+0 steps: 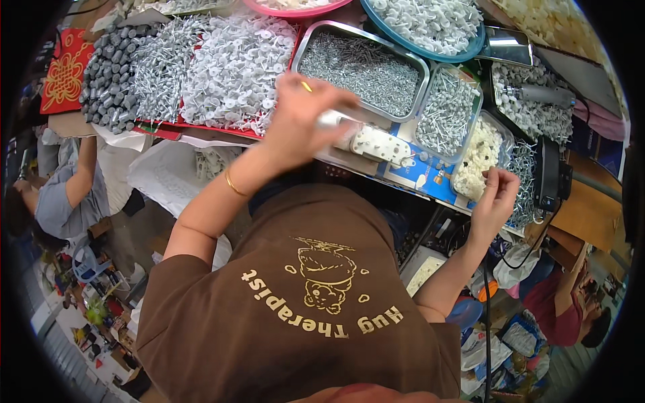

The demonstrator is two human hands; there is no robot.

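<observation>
The white perforated block (381, 144) lay at the front edge, on a blue printed sheet (423, 176), just below the metal tray of small screws (363, 74); the left hand (306, 111) was above and beside its left end, fingers reaching toward it, too blurred to tell whether they gripped the white part (341, 131) under them; the right hand (496, 195) was at the clear tray (459, 191) of cream pieces (478, 158), thumb and forefinger drawn close together, though whether a piece sat between them could not be told.

To do this picking well, the right fingertips were probably best kept to the near side of the heap, lifting a single piece cleanly; the longer screws (443, 111) stood right beside, so a careless sweep could have mixed the kinds; the left hand would likely have served best by keeping the block flat, its holes uncovered.
</observation>
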